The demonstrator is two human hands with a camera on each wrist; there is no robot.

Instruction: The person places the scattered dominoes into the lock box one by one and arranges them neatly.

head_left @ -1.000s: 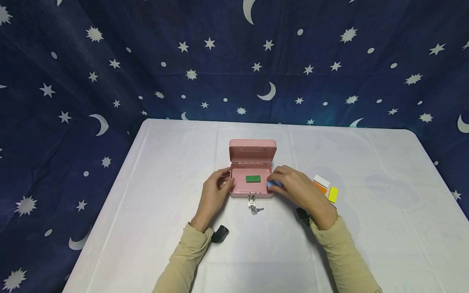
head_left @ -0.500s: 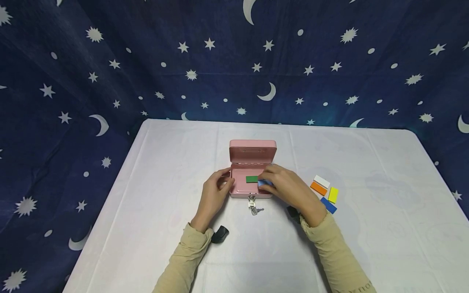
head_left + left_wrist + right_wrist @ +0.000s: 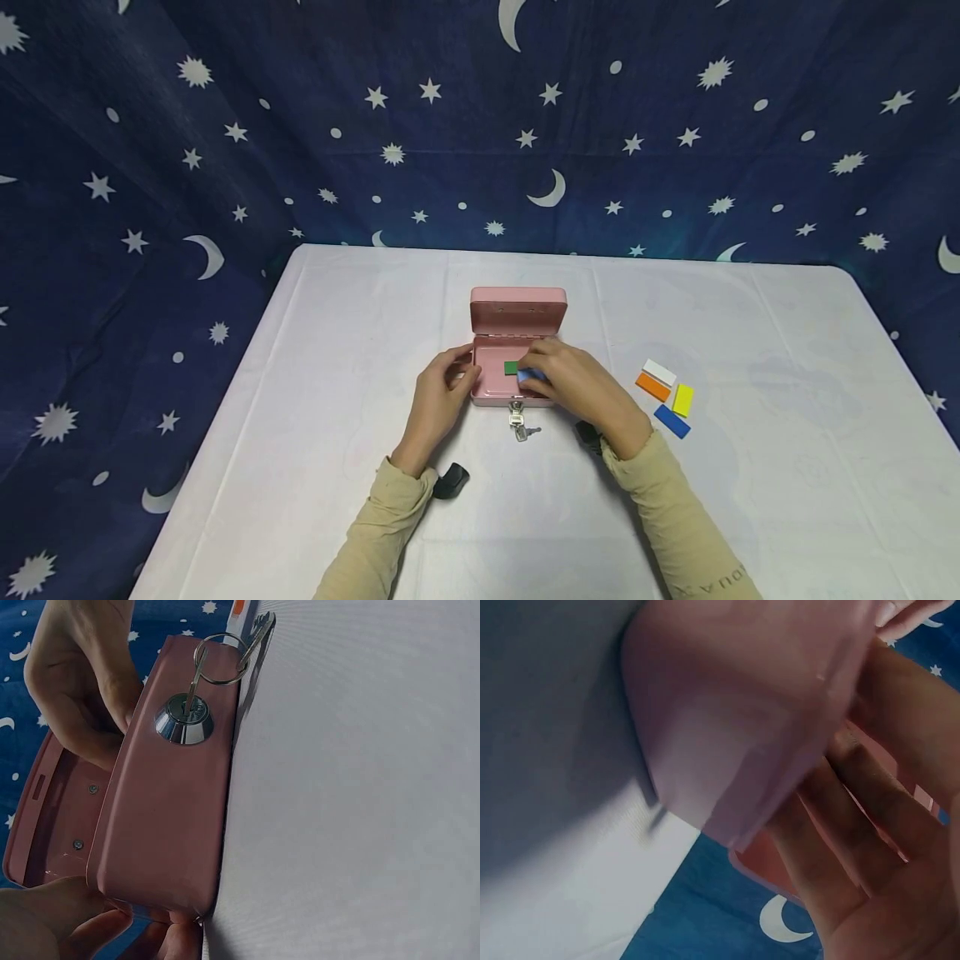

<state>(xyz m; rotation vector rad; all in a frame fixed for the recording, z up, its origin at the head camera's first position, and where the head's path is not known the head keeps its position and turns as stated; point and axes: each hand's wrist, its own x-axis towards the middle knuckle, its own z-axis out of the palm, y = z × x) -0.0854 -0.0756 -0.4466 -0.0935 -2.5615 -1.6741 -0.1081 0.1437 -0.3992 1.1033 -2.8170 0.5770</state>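
Note:
A pink metal cash box [image 3: 491, 383] stands on the table with its lid [image 3: 517, 317] raised. My left hand [image 3: 437, 404] grips the box's left wall, thumb at the rim, fingers on the outside. Inside the box, my right hand [image 3: 581, 383] pinches a light blue block [image 3: 529, 377], partly covered by the fingers. A green block [image 3: 511, 367] lies on the box floor just left of it, partly hidden. In the left wrist view a key sits in the front lock [image 3: 185, 720], and a second key hangs from its ring. The right wrist view hides the right fingertips behind the box wall.
To the right on the white table [image 3: 787, 417] lie loose flat blocks: white [image 3: 659, 372], orange [image 3: 652, 386], yellow [image 3: 682, 400] and dark blue [image 3: 672, 421]. A dark blue curtain [image 3: 450, 108] with stars and moons hangs behind.
My right hand has moved left, from the box's right rim to over its floor, carrying the light blue block beside the green one. My left hand has stayed put.

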